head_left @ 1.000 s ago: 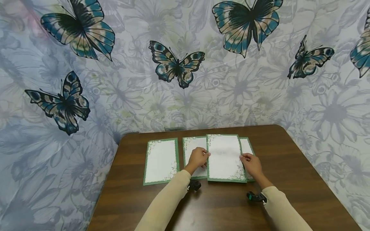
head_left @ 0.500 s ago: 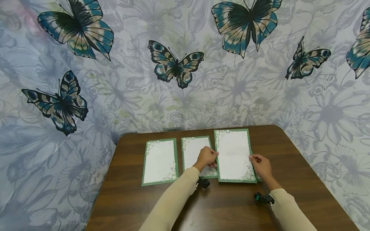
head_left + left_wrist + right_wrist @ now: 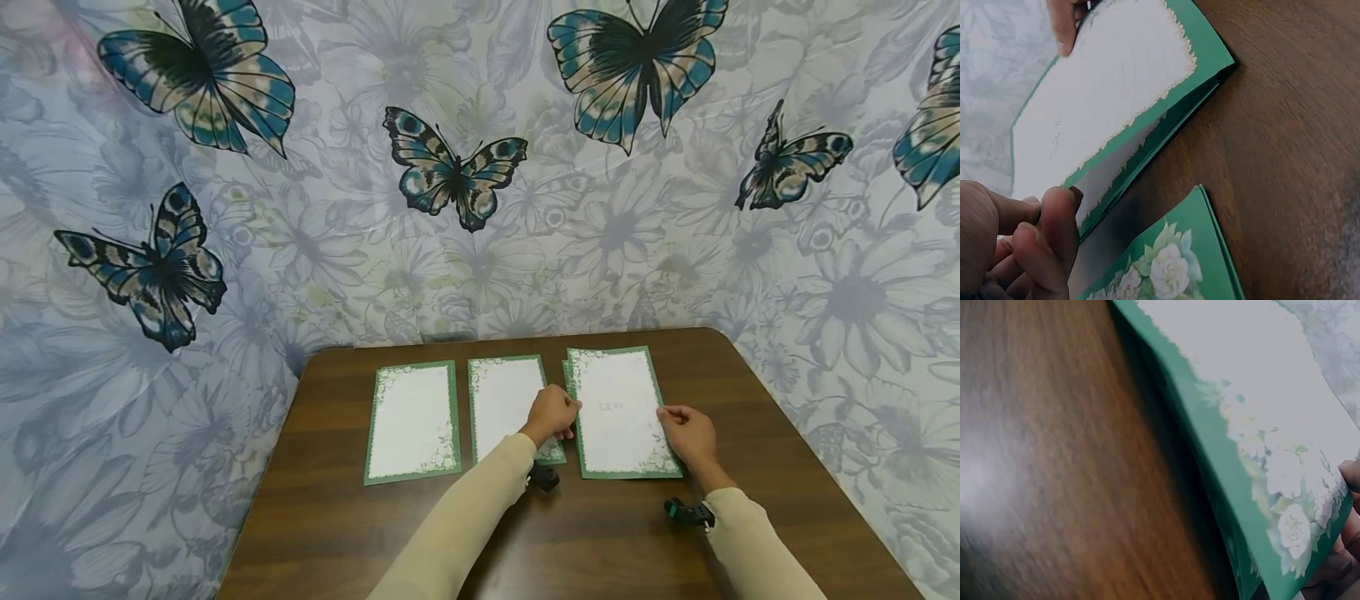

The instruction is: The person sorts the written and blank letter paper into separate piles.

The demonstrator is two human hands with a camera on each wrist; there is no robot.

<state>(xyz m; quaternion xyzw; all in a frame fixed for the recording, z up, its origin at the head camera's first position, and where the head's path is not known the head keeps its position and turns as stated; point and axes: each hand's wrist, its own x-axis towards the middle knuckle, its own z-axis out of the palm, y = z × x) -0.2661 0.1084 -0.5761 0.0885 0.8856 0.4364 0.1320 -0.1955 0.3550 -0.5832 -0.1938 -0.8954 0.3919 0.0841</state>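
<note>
Both hands hold a white sheet of paper with a green, flower-trimmed border (image 3: 618, 375) by its two long sides, with faint writing in its middle. My left hand (image 3: 551, 412) pinches the left edge, its fingers curled in the left wrist view. At the right edge, my right hand (image 3: 690, 437) pinches between thumb and fingers near the flowered corner (image 3: 1294, 531). Beneath it lies another green-bordered sheet (image 3: 567, 375), mostly hidden; the left wrist view shows a gap between them. A middle sheet (image 3: 502, 396) lies partly under the left forearm.
A third matching sheet (image 3: 412, 421) lies at the left of the brown wooden table (image 3: 600, 542). In the left wrist view, the nearby flowered corner (image 3: 1172, 269) shows more than one layer. A butterfly-patterned cloth (image 3: 315, 233) hangs behind the table. Black cameras sit on both wrists.
Both hands have carried the held sheet to the right, then lowered it over the right-hand sheet. More of the middle sheet has come into view.
</note>
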